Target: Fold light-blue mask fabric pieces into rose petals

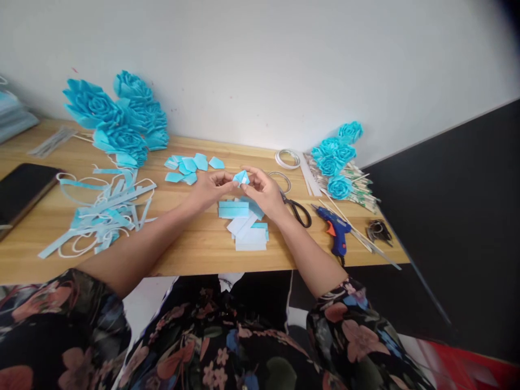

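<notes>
Between my two hands, above the middle of the table, is a small folded light-blue fabric piece (241,177) with a white patch on its lower part. My left hand (211,188) pinches its left edge, and my right hand (263,189) pinches the right one. Just below lie several loose rectangular blue and white fabric pieces (251,238), overlapping each other. Left of my hands sits a group of folded, pointed blue petals (189,164). Black-handled scissors (299,212) lie beside my right wrist, their blades partly hidden by it.
On the left are cut strips with ear loops (105,208), a dark phone-like object (24,189) and large blue flowers (125,116). On the right are tape rolls (287,158), a blue glue gun (335,228), thin sticks (357,233), smaller blue flowers (335,157) and a dark coil (378,232).
</notes>
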`<state>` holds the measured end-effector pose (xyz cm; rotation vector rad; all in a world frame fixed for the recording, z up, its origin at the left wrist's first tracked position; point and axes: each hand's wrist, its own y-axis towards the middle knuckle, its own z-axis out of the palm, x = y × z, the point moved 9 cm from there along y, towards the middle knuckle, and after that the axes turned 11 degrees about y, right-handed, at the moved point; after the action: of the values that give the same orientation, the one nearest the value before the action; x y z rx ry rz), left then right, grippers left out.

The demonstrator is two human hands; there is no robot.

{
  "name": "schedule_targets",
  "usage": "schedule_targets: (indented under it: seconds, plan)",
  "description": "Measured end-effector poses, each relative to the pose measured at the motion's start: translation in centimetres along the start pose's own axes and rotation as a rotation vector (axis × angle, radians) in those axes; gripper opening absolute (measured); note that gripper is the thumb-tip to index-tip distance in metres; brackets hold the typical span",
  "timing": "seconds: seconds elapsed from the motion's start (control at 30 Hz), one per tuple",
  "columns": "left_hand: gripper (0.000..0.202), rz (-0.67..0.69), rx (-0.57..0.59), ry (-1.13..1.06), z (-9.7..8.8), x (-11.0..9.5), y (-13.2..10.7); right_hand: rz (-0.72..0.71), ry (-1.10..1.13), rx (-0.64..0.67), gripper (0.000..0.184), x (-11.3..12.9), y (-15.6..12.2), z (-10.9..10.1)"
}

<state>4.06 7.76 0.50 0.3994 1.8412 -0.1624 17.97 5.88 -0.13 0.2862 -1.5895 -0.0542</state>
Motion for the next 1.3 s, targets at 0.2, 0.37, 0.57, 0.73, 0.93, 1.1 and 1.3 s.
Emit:
schedule_targets:
  seconds: [0.2,0.37,0.57,0.73,0.93,1.1,1.3]
  plan:
    - [0.022,-0.048,-0.002,-0.044,-0.2,0.6,0.1,-0.018,0.001,0.018,0.045,0.4,-0.1,0.2]
    - [0.021,-0.059,0.017,-0.060,0.0,0.1,-0.1,0.025,0.077,0.020,0.042,0.7,-0.2,0.3]
    - [0.022,-0.089,0.032,-0.019,0.2,0.2,-0.3,0.013,0.061,-0.037,0.043,1.0,-0.1,-0.1]
    - [0.024,-0.050,0.002,0.000,0.0,0.2,-0.1,0.010,0.060,-0.070,0.038,1.0,-0.1,-0.6]
    - [0.027,-0.030,0.023,0.059,0.3,0.6,0.0,0.010,0.068,-0.058,0.041,0.9,-0.1,-0.6]
    - [0.029,0.005,0.100,0.075,1.1,0.9,-0.1,0.006,0.014,-0.034,0.049,0.5,-0.1,-0.3]
    - [0.027,0.032,0.045,0.103,0.7,0.8,0.2,0.008,0.020,-0.094,0.042,0.7,0.0,-0.8]
